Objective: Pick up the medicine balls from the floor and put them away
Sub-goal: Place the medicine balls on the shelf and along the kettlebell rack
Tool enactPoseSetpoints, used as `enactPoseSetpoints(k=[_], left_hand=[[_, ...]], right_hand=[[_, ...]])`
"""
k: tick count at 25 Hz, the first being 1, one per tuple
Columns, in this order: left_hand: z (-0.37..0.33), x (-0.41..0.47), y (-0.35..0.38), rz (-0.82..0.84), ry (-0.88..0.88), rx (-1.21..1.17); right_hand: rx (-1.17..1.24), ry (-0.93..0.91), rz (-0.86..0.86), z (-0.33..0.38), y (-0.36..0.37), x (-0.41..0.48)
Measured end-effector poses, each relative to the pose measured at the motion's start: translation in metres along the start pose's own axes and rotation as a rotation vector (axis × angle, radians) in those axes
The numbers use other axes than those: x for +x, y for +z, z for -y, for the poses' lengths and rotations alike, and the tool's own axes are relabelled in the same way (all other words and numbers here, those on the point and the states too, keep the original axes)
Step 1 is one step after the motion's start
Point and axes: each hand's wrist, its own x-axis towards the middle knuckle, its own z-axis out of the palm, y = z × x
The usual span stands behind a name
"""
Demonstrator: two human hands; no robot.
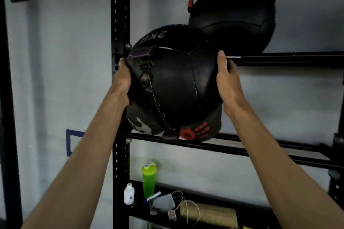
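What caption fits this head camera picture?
Left hand and right hand hold a black 2KG medicine ball up at a black storage rack.

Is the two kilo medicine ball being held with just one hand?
No, the left hand and the right hand hold the 2KG medicine ball on opposite sides.

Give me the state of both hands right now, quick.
Left hand: holds the 2KG medicine ball, gripping its left side.
Right hand: holds the same ball, gripping its right side.
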Motion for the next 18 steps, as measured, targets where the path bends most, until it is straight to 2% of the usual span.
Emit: enactPoseSetpoints(k=[4, 9, 15, 18], left_hand=[[-0.036, 0.056, -0.017, 0.011, 0.106, -0.043], [-0.071, 0.124, -0.034, 0.119, 0.185, -0.128], [-0.103, 0.210, -0.050, 0.093, 0.332, -0.127], [-0.116, 0.263, -0.046, 0.114, 0.392, -0.135]], right_hand=[[0.022, -0.081, -0.034, 0.017, 0.046, 0.041], [-0.040, -0.211, -0.121, 0.047, 0.104, 0.091], [-0.032, -0.328, -0.153, 0.061, 0.164, 0.141], [-0.014, -0.382, -0.223, 0.059, 0.190, 0.168]])
